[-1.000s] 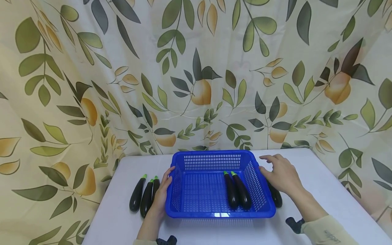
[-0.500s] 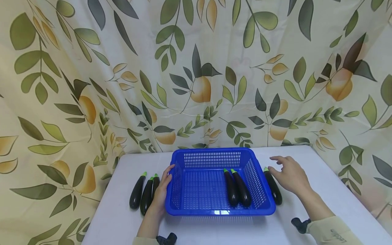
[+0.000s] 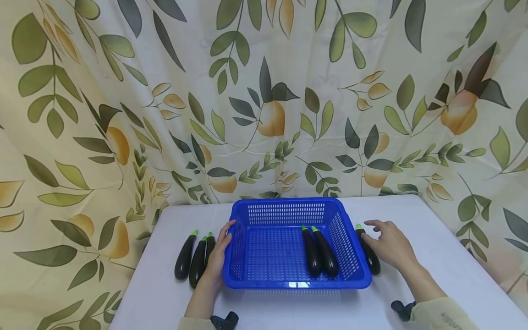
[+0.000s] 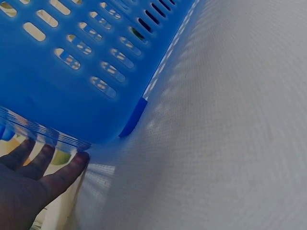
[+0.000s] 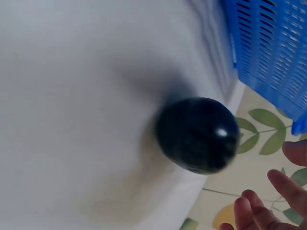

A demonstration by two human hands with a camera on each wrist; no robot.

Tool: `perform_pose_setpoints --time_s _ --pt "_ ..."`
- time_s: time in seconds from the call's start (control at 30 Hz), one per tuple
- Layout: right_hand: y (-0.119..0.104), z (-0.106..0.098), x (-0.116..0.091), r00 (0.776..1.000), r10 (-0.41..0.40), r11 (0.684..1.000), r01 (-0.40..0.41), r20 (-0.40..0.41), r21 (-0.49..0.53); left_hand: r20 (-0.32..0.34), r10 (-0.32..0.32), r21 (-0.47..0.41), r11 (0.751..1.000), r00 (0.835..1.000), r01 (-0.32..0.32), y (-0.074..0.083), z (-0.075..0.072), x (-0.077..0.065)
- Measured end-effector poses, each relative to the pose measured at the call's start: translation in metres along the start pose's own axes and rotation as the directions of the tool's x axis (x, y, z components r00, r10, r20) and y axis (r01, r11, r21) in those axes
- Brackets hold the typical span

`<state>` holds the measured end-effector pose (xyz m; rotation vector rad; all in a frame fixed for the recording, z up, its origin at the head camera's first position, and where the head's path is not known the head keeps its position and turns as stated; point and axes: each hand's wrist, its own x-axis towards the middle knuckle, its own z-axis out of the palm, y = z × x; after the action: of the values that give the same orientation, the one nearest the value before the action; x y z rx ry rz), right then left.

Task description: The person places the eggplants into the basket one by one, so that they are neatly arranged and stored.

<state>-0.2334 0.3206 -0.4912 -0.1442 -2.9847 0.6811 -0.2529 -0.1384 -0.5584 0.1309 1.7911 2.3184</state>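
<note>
Blue basket (image 3: 297, 285) sits mid-table, its far rim near the back edge of the white-covered table (image 3: 284, 311). Left hand (image 3: 214, 261): fingers extended, tips against the basket's left rim, not curled round it. Right hand (image 3: 392, 245): fingers spread and slightly bent, gripping nothing, just beside the single eggplant (image 3: 372, 260); contact with the thumb cannot be told. That eggplant lies along the basket's right wall, green stem towards the table's back edge. Two eggplants (image 3: 311, 254) lie side by side inside, near the right wall; three more (image 3: 184, 257) lie towards the table's left edge
</note>
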Motion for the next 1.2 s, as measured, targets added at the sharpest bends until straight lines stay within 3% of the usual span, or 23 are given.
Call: perform_pose_setpoints --time_s 0.17,0.47,1.2 --pt "0.006 0.008 -0.001 0.999 0.036 0.999 -0.036 0.042 0.006 0.001 -0.005 0.007 1.000 1.000 0.005 -0.001 -0.001 0.001" --pt "0.016 0.024 -0.004 0.998 0.029 1.000 -0.030 0.056 0.004 -0.004 -0.014 0.015 1.000 1.000 0.014 0.000 -0.001 0.001" --pt "0.022 0.035 -0.003 0.998 0.006 0.999 -0.009 0.065 0.048 -0.004 -0.002 0.007 1.000 1.000 0.002 -0.001 -0.002 0.002"
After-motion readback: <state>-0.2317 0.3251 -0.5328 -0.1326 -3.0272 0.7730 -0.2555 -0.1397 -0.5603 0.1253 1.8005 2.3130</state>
